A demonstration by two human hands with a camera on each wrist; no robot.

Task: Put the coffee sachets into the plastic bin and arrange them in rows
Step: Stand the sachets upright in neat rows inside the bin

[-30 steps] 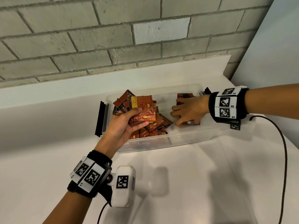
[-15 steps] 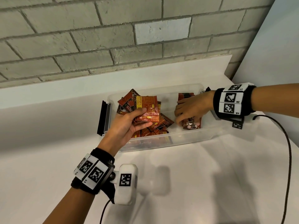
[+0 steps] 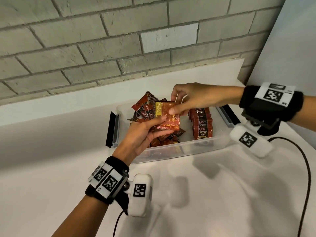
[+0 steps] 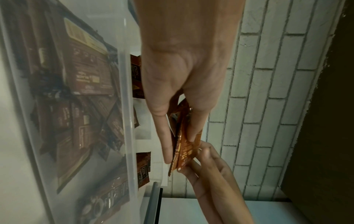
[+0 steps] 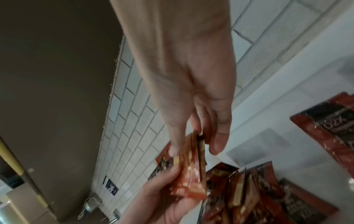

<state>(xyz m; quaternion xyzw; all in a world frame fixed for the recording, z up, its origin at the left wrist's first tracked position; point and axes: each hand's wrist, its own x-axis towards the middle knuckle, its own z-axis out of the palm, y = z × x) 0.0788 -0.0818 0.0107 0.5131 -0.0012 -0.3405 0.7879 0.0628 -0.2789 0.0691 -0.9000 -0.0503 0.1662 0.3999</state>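
A clear plastic bin point(image 3: 184, 148) stands on the white counter. Its left half holds a loose heap of red-brown coffee sachets point(image 3: 145, 108); its right half holds an overlapping row of sachets point(image 3: 202, 124). Above the heap my left hand point(image 3: 145, 132) holds a small stack of sachets point(image 3: 168, 117) between thumb and fingers. My right hand point(image 3: 188, 100) reaches across and pinches the stack's top right corner with thumb and fingers. The left wrist view shows the stack point(image 4: 184, 145) edge-on between both hands; the right wrist view shows the stack point(image 5: 191, 165) the same way.
Black and grey lid clips stick out at the bin's left end point(image 3: 112, 130) and right end point(image 3: 227, 115). A grey brick wall point(image 3: 119, 40) rises behind the counter's raised back edge. A black cable point(image 3: 306, 177) curves over the counter at right.
My right hand has left the row at the right of the bin, risen and crossed left to pinch the stack. My left hand kept its hold and shifted slightly right.
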